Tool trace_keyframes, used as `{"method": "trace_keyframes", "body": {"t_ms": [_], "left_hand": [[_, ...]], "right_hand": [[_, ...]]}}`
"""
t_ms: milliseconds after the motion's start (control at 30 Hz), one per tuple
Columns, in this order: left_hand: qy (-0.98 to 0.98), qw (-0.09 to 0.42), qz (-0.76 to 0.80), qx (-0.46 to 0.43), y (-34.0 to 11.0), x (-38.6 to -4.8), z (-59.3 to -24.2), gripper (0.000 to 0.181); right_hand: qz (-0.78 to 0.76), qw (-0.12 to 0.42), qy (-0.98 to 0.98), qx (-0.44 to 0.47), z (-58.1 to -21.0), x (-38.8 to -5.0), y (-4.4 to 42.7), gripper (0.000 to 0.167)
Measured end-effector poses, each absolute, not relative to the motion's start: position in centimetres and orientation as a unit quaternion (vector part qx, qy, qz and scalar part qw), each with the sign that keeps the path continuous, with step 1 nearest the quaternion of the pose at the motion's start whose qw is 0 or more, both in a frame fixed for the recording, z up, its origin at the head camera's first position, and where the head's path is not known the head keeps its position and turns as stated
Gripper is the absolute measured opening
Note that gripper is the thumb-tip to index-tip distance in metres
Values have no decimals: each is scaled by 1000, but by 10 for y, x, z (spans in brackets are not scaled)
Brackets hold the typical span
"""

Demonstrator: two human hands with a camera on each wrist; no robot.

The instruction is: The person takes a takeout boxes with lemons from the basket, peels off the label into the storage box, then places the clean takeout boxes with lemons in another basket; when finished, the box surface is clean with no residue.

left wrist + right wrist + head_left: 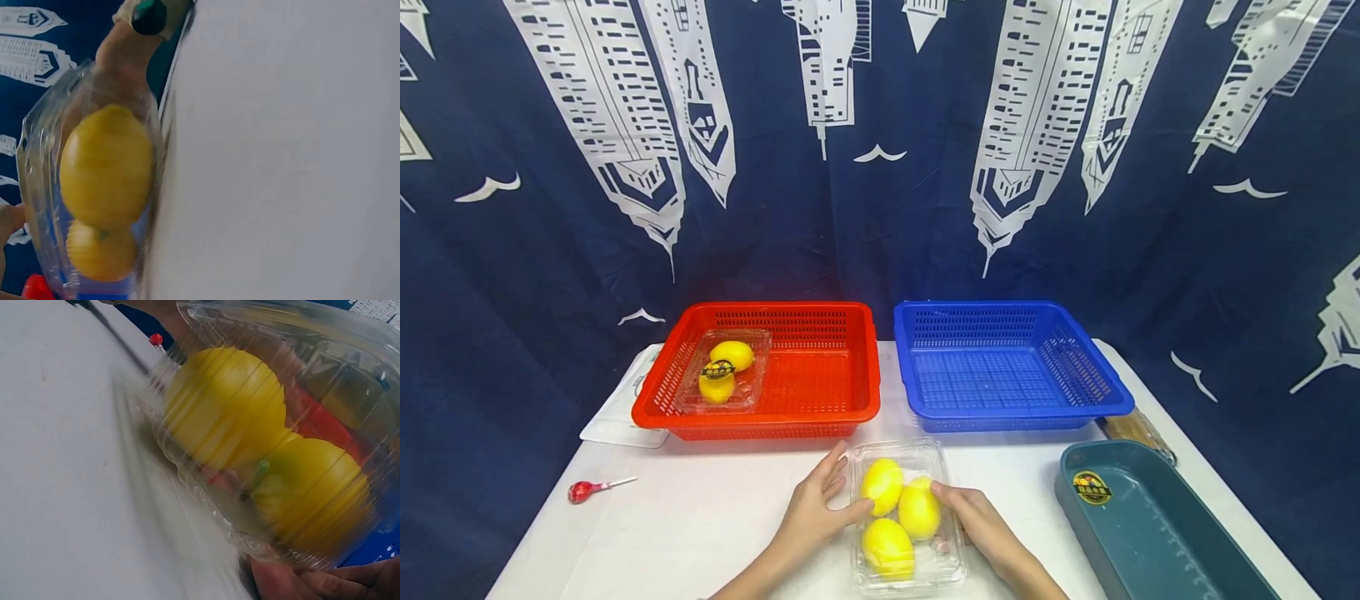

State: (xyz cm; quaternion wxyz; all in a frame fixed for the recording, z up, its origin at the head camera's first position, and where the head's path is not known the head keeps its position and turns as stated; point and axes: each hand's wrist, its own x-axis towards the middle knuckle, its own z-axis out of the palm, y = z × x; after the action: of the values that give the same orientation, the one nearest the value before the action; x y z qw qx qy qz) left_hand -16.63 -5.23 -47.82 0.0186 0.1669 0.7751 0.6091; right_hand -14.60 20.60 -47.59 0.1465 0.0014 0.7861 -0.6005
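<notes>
A clear plastic clamshell box (947, 575) with three yellow lemons (888, 548) inside lies at the front middle of the white table. My left hand (820, 504) holds its left side, thumb over the lid and fingers along the edge. At the right side, my right hand (981, 525) grips the box, its thumb on top and its curled fingers (331, 581) at the edge in the right wrist view. A small reddish thing shows through the plastic beside the lemons, too unclear to name. Both wrist views are blurred.
Behind stand a red basket (831, 425), with another clear box (756, 354) of lemons at its left, and a blue basket (1015, 412). A dark green tray (1078, 533) with a round sticker is at the right. A red lollipop (582, 492) lies at the left.
</notes>
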Motion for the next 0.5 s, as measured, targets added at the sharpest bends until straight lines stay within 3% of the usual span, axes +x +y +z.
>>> {"method": "trace_keyframes", "body": {"t_ms": [133,233,333,500], "left_hand": [[822,-51,543,166,-45,-169,-460,80],[851,-74,493,167,-37,-172,-447,79],[861,-76,467,185,-28,-177,-434,81],[847,-35,485,217,-8,-193,-419,85]], "right_hand": [[-600,144,787,0,-475,-145,207,53],[-603,152,783,-1,-475,-144,207,55],[-603,154,783,-6,-474,-144,208,55],[-600,150,786,-15,-475,-144,210,54]]}}
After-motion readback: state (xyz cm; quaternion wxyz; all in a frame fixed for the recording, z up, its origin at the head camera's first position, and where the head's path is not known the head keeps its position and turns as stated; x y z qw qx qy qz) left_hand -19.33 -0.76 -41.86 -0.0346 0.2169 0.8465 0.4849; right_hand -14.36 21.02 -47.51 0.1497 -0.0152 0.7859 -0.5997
